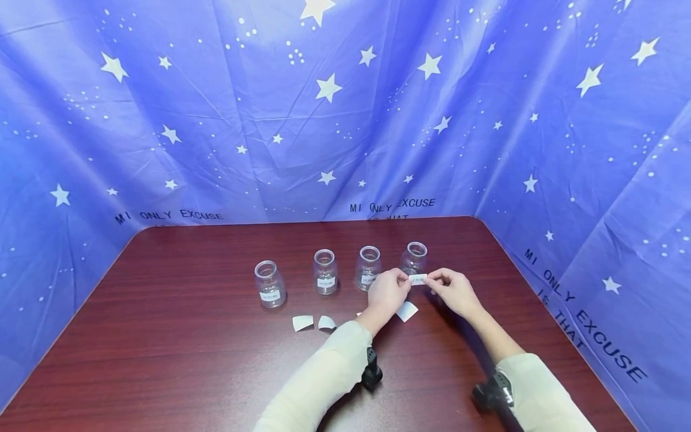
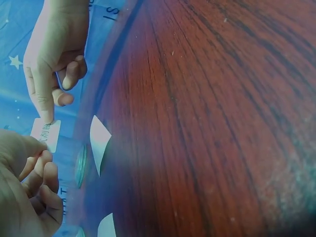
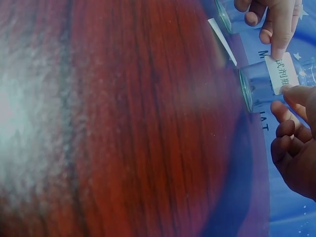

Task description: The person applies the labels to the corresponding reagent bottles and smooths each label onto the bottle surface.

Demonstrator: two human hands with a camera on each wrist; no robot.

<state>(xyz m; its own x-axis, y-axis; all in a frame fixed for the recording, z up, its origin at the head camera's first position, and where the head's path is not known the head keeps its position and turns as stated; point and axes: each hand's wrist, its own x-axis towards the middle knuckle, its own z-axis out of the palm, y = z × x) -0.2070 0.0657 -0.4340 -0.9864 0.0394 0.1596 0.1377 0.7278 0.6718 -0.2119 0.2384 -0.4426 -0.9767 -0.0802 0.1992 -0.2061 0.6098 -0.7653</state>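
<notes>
A small white label (image 1: 417,279) with handwritten characters is stretched between both hands, in front of the rightmost glass jar (image 1: 415,255). My left hand (image 1: 387,294) pinches the label's left end between thumb and finger. At its other end, my right hand (image 1: 455,292) pinches it in the same way. In the right wrist view the label (image 3: 279,74) overlaps the side of the upright jar (image 3: 256,85). The left wrist view shows the label's writing (image 2: 45,132) facing the camera.
Three more open glass jars stand in a row to the left: one at far left (image 1: 270,282), one beside it (image 1: 325,270) and one near my left hand (image 1: 369,264); each bears a white label. Curled white paper pieces (image 1: 303,323) lie on the dark red table (image 1: 189,336).
</notes>
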